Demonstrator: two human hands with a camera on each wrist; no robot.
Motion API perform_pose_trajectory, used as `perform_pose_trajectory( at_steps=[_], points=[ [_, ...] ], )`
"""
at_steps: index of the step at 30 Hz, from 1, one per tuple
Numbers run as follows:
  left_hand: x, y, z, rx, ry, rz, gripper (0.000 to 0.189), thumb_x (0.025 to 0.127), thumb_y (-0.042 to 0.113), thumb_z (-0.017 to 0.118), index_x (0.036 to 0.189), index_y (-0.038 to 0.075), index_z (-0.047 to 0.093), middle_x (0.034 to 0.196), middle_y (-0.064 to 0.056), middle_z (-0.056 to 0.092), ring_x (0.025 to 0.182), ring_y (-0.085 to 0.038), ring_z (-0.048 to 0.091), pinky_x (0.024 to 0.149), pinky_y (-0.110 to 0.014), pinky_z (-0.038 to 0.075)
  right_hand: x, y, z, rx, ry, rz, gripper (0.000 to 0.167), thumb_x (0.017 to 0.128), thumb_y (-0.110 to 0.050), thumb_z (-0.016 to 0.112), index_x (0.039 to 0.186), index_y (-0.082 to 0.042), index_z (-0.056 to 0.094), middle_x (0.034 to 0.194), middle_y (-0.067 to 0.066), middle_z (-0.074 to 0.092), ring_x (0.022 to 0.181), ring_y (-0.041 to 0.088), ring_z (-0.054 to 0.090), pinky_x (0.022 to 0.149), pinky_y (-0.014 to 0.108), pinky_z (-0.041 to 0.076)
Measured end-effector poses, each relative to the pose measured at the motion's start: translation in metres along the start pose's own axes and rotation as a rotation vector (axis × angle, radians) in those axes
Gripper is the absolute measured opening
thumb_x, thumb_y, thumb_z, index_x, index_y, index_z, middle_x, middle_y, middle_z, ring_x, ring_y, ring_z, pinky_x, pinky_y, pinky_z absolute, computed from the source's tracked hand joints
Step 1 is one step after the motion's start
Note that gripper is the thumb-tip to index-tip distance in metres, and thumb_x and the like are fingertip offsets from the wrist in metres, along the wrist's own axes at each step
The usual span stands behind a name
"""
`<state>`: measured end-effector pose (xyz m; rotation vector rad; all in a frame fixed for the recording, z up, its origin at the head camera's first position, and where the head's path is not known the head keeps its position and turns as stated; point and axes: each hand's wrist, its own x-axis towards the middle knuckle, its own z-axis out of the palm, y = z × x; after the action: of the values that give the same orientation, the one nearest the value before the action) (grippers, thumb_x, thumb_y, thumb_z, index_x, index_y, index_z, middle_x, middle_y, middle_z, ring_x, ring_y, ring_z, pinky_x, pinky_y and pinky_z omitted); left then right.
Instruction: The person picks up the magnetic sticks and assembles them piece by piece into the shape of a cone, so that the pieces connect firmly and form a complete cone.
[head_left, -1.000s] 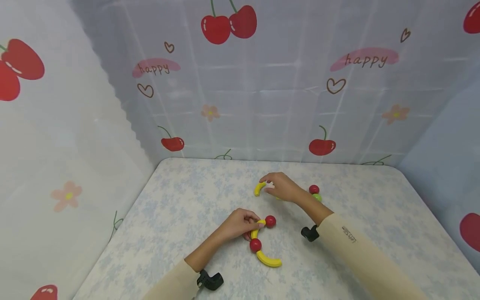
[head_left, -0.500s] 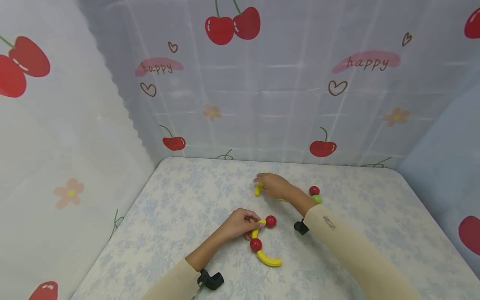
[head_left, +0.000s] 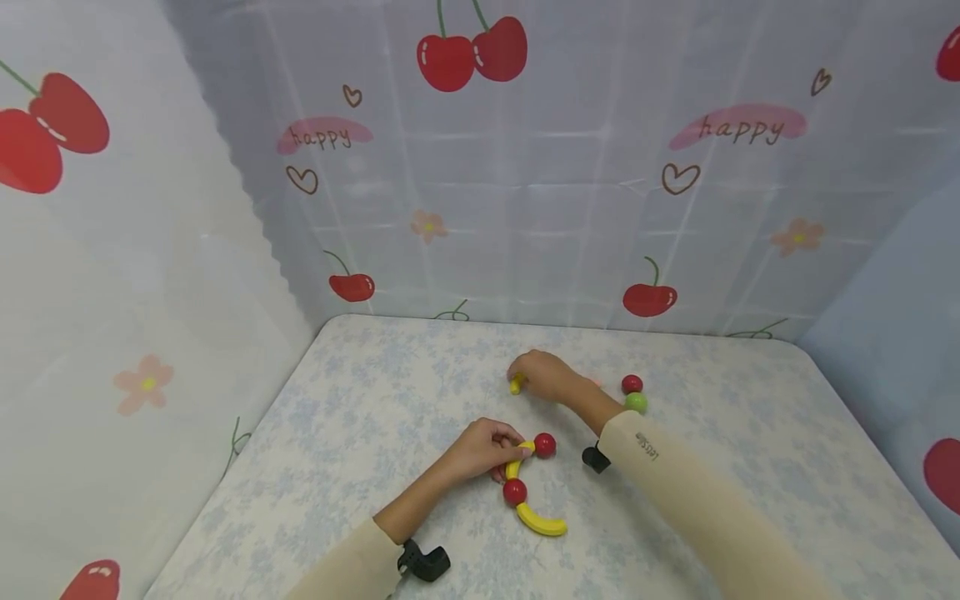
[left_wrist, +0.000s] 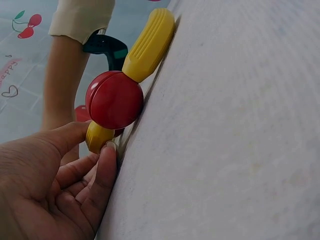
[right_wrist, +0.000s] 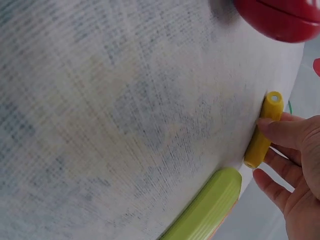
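Note:
My left hand (head_left: pixel 483 450) pinches a yellow curved toy piece (head_left: pixel 513 469) between thumb and fingers. A shiny red ball (head_left: pixel 545 445) sits at that piece's far end and another red ball (head_left: pixel 515 492) at its near end. From the near ball a second yellow curved piece (head_left: pixel 542 523) bends right, making one linked chain. In the left wrist view, the near ball (left_wrist: pixel 115 100) has a groove around it. Farther back on the table, my right hand (head_left: pixel 547 377) holds a short yellow curved piece (right_wrist: pixel 264 130), with the thumb on its side and fingers behind.
Right of the right hand lie a loose red ball (head_left: pixel 632 383) and a green ball (head_left: pixel 636 402). A ridged yellow-green piece (right_wrist: pixel 205 207) lies near the right hand in the right wrist view. A cherry-print curtain (head_left: pixel 480 167) hangs behind the table (head_left: pixel 390 375).
My right hand has reached left over the short yellow piece and its fingers have closed round it. The left hand keeps its pinch on the chain in the same place.

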<state>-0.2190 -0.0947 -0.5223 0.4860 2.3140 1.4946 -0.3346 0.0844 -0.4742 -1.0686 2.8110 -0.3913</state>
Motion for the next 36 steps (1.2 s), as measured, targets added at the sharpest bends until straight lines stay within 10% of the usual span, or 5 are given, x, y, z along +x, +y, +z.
perform_pose_trajectory(
  at_steps=[15,36],
  points=[
    [0.0,0.001,0.001,-0.022,-0.011,-0.009,0.017,0.093,0.028,0.077,0.099,0.012,0.077,0.068,-0.003,0.066,0.046,-0.014,0.06,0.048,-0.027,0.054,-0.007,-0.004,-0.001,-0.002,0.111,-0.002,0.02,0.092,-0.002,0.074,0.11,-0.009,0.075,0.11,0.004,0.074,0.104,0.022,0.068,0.093,0.04,0.054],
    [-0.003,0.002,0.001,-0.03,0.004,0.001,0.014,0.093,0.026,0.077,0.097,0.013,0.077,0.066,-0.002,0.065,0.046,-0.014,0.06,0.047,-0.028,0.055,-0.067,-0.029,-0.023,0.061,0.278,0.121,0.027,0.088,-0.01,0.081,0.114,-0.01,0.076,0.106,0.005,0.075,0.087,0.019,0.067,0.079,0.037,0.058]
  ],
)
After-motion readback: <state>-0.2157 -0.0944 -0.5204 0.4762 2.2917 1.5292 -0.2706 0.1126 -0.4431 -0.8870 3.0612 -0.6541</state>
